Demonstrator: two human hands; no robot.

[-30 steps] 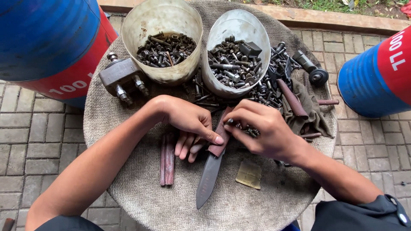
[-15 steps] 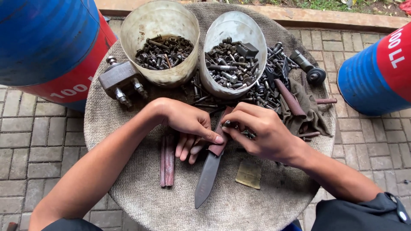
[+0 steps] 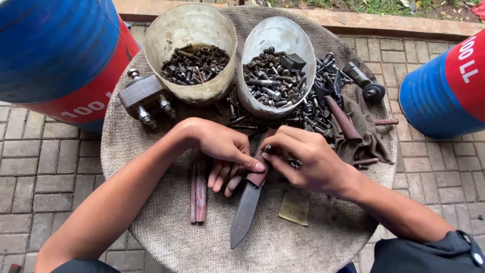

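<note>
Two bare hands meet over a knife on a round, burlap-covered work surface crowded with old hardware.

Over the last second little has shifted: the left hand (image 3: 222, 151) stays with its thumb pressed on the reddish handle of the knife (image 3: 248, 202), fingers spread flat on the burlap surface (image 3: 166, 237). The right hand (image 3: 308, 162) remains pinched narrowly on a small bolt (image 3: 268, 148) at the handle's top. The blade points toward the near edge. Two tubs of bolts (image 3: 192, 65) sit at the far edge, rusty rods (image 3: 198, 192) just left of the knife.
</note>
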